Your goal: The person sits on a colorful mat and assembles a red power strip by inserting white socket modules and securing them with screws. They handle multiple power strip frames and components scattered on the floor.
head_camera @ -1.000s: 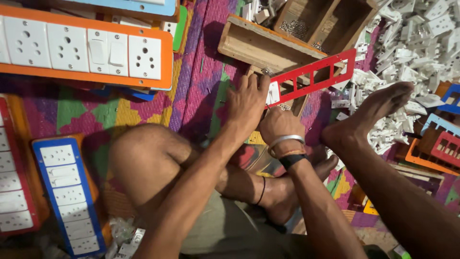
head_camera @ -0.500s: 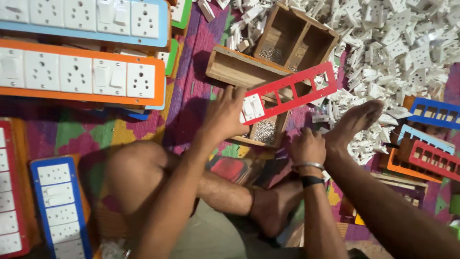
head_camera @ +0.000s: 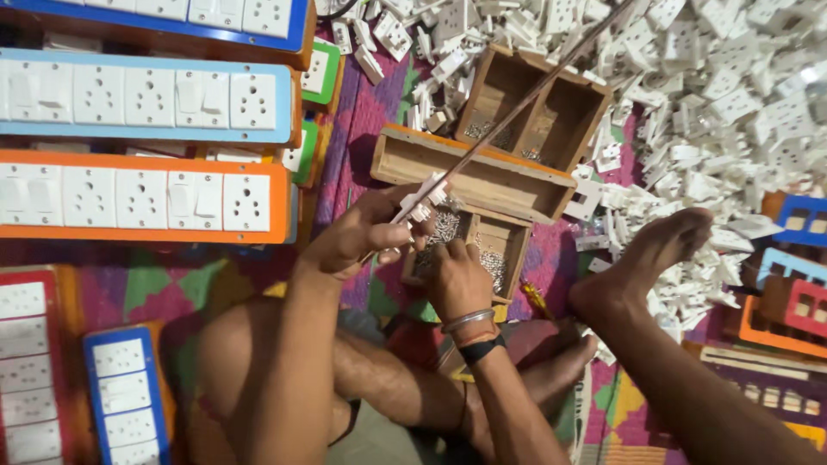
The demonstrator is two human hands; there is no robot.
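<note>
My left hand (head_camera: pixel 353 234) is shut on a long red socket frame (head_camera: pixel 517 110). The frame is turned edge-on and slants up to the right over the wooden boxes. A white socket piece (head_camera: pixel 424 200) sits in the frame's near end, by my fingertips. My right hand (head_camera: pixel 457 277), with bangles on its wrist, rests knuckles up over the small wooden tray of screws (head_camera: pixel 500 250). Its fingertips dip among the screws, and whether they pinch any is hidden.
Finished orange (head_camera: pixel 138 200), blue (head_camera: pixel 146 99) and red switch boards lie at the left on a patterned mat. A divided wooden box (head_camera: pixel 551 112) stands behind the tray. A heap of white socket parts (head_camera: pixel 732 95) fills the upper right. My bare foot (head_camera: pixel 655 254) and coloured empty frames (head_camera: pixel 792 301) are at the right.
The red frame has turned from face-up to edge-on in my left hand. My right hand has moved from near my foot up to the screw tray.
</note>
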